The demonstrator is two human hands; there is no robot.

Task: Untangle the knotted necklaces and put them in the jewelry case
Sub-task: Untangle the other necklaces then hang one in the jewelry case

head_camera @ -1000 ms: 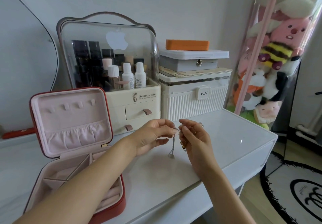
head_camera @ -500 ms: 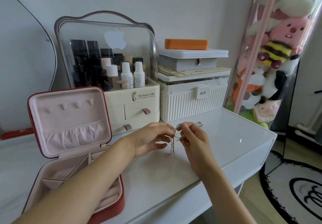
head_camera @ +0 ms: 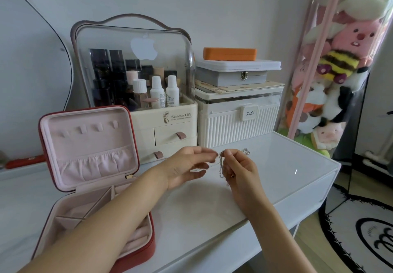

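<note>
The right hand (head_camera: 240, 172) pinches the silver necklaces (head_camera: 221, 166) above the white table (head_camera: 287, 166), right of the open red jewelry case (head_camera: 89, 166). The left hand (head_camera: 187, 166), blurred, lies just beside the chain; whether its grip pinches cannot be told.

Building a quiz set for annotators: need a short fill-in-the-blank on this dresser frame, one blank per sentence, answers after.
1. The thin silver necklace chain hangs from the pinching fingers of the ____ hand.
2. The red jewelry case with pink lining stands with its lid ____.
3. The flat orange box lies on top of a ____ box with a gold clasp.
4. The left hand hovers beside the chain, over the ____ tabletop.

Missing words: right; open; grey; white
</note>
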